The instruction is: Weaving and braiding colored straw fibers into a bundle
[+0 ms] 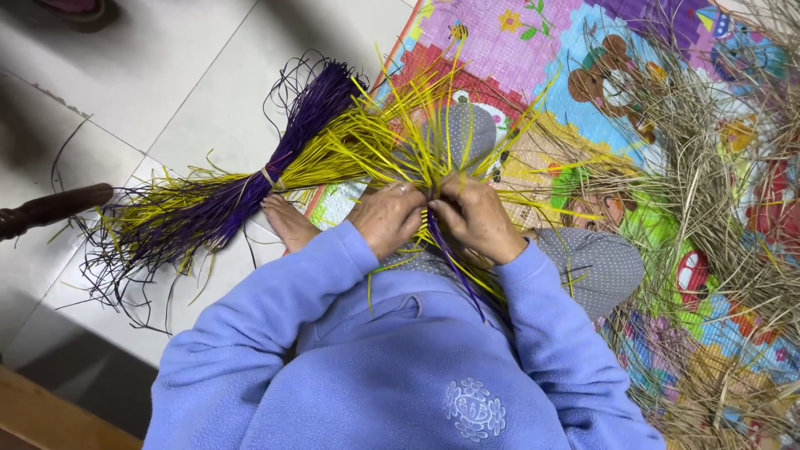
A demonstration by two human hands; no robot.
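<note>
- Yellow strips (392, 142) are gripped in front of the chest by the left hand (387, 218) and right hand (479, 218), both clenched on them.
- A short plaited section (454, 267), yellow with purple, hangs below the hands; weaving is judged barely begun.
- Tied purple-yellow bundle (217, 204) lies unused on the floor tiles (167, 75).
- Dry straw (708, 192) is heaped on the play mat (533, 50).

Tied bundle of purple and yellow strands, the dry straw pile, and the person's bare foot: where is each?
Tied bundle (268, 177): head view, on the band binding it.
Dry straw pile (708, 200): head view, on its tangled middle.
Bare foot (287, 222): head view, on the top of the foot.
</note>
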